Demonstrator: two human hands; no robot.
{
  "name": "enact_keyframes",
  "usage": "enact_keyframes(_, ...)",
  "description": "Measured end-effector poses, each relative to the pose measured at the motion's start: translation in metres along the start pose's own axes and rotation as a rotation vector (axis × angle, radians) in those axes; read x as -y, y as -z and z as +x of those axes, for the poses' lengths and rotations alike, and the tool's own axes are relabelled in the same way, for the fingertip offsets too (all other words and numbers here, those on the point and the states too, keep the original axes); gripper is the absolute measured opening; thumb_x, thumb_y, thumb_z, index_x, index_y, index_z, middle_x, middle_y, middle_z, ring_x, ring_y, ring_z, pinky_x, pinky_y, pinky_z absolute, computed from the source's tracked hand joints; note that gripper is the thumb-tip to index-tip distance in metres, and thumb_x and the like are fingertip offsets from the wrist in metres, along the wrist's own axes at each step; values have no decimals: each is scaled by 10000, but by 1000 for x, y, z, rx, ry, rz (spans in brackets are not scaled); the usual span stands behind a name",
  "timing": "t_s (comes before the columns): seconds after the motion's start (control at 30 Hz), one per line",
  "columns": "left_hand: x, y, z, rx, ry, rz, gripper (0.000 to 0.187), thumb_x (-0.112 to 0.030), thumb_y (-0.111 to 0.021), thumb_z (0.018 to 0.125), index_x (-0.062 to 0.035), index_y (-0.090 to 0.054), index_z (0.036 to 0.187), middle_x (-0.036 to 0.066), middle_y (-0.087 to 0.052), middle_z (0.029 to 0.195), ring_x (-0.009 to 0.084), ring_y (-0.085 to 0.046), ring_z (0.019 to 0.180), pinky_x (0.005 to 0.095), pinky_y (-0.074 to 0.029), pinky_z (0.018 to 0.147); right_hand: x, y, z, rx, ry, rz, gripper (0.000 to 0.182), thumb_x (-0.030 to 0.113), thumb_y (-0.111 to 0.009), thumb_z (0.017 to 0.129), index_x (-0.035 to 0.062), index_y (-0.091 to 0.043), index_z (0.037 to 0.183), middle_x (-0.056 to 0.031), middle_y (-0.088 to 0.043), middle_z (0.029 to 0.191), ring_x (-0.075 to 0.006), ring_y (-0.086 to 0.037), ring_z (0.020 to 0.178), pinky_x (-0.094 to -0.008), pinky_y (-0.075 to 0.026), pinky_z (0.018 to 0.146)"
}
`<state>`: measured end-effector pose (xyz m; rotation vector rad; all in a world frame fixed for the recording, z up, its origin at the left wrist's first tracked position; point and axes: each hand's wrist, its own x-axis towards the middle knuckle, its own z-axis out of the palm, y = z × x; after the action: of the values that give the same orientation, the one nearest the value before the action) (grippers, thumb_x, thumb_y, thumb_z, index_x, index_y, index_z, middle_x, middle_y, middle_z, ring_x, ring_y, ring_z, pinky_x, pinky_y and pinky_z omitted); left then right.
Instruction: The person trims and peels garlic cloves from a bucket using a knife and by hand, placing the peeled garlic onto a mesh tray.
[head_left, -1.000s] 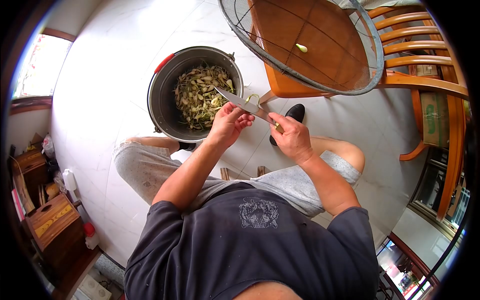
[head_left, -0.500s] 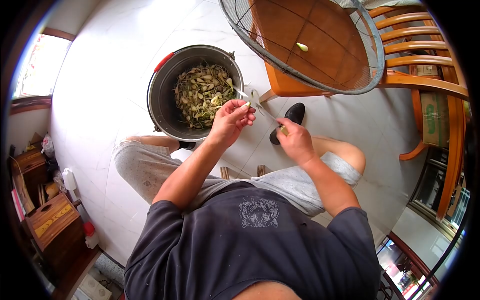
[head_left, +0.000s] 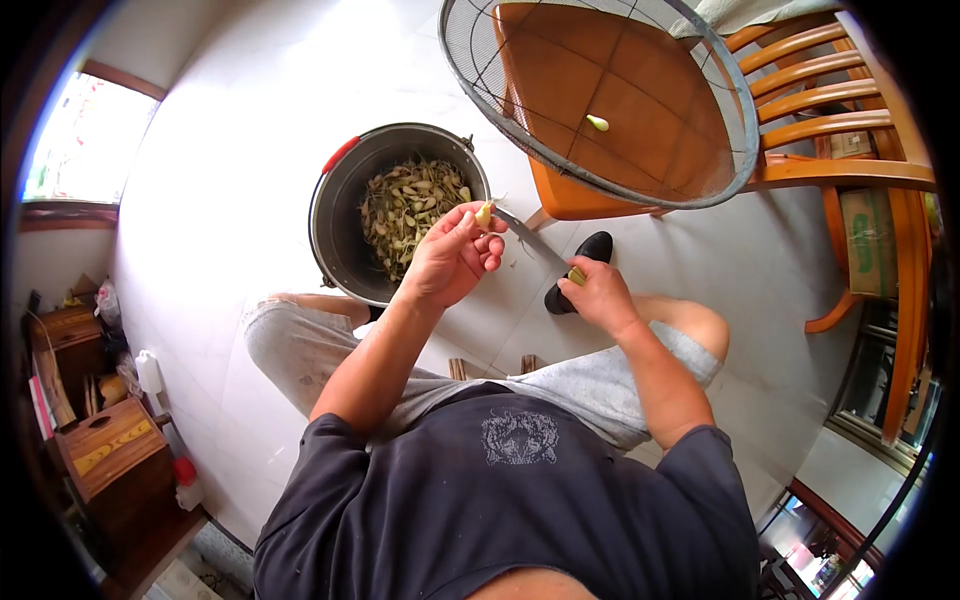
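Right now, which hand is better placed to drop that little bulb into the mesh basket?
Probably the left hand: it already pinches the bulb just below the mesh basket. The right hand grips the knife.

No readable text; shirt (head_left: 516, 437) emblem and box (head_left: 867, 243) print illegible.

My left hand (head_left: 447, 258) is raised toward twelve o'clock, fingers (head_left: 487, 240) curled and pinched shut at the tips, forearm bare and angled up from seven. My right hand (head_left: 597, 293) sits at three o'clock of it, fist closed, wrist bent inward.
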<state>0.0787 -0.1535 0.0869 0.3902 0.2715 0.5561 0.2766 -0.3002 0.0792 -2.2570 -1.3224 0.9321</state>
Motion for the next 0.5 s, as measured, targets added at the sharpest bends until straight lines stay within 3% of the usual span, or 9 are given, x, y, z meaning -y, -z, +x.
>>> enact_keyframes(0.1,-2,-6,1,-14,11,-16,259,-219,-496,962,-32,-523,1140,109,-607,931,159,-580,740,265,-478,615,4,1,-1,10,-17,30,363,261,-612,776,72,-640,1085,-218,-647,935,-367,-612,924,-411,-489,821)
enact_keyframes(0.2,-7,-15,2,-42,25,39,244,-227,-508,956,-42,-536,1113,89,-610,894,143,-563,700,249,-454,583,0,-3,-1,-30,66,75,349,276,-638,774,25,-630,1017,-215,-647,870,-368,-624,823,-403,-501,775)
enact_keyframes(0.3,-10,-22,-5,-78,23,191,224,-218,-521,952,-38,-545,1083,89,-619,868,143,-570,676,246,-452,577,13,7,0,196,-91,238,309,254,-676,776,-21,-603,896,-156,-645,769,-269,-621,670,-350,-511,672)
enact_keyframes(0.4,-6,-24,-21,-131,67,395,199,-171,-580,921,-18,-546,1044,91,-632,852,143,-585,669,244,-458,582,43,17,-7,334,-170,665,200,164,-671,814,-4,-567,836,-47,-581,694,-88,-547,598,-238,-448,540)
enact_keyframes(0.5,4,-16,-38,-132,105,570,179,-119,-611,898,-2,-545,1016,97,-638,852,128,-584,677,250,-477,599,48,8,-3,357,-40,817,240,145,-678,809,-14,-558,942,-32,-599,757,-96,-557,625,-231,-452,547)
